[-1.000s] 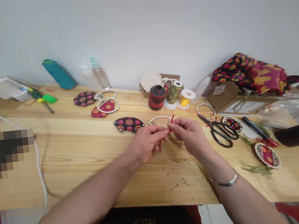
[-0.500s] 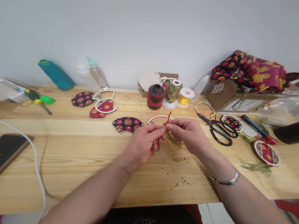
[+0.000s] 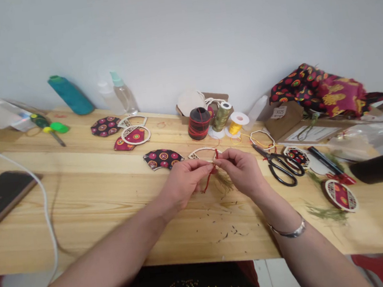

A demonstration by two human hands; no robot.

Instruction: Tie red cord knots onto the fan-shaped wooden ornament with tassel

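Over the middle of the table, my left hand [image 3: 185, 181] and my right hand [image 3: 241, 170] meet fingertip to fingertip, both pinched closed on a thin red cord [image 3: 209, 178]. One end of the cord hangs below my left fingers, and another bit sticks up by my right thumb. Green threads [image 3: 225, 183] hang under my right fingers, like a small tassel; how they join the cord is hidden. Just behind the hands lie a pale fan-shaped wooden frame [image 3: 196, 153] and a dark patterned fabric fan piece [image 3: 163, 158].
Black-handled scissors [image 3: 280, 168] lie right of my hands. Behind stand a red-black thread spool [image 3: 199, 124], a green spool [image 3: 222, 117] and a yellow spool [image 3: 237, 123]. A cardboard box [image 3: 286, 123] with patterned cloth is at the right. A phone [image 3: 6, 199] and white cable [image 3: 49, 215] lie left.
The cord's upper end now stands lower, by my right fingers, and more of the cord shows below the left hand. My right fingers have shifted slightly; both hands stay pinched together.
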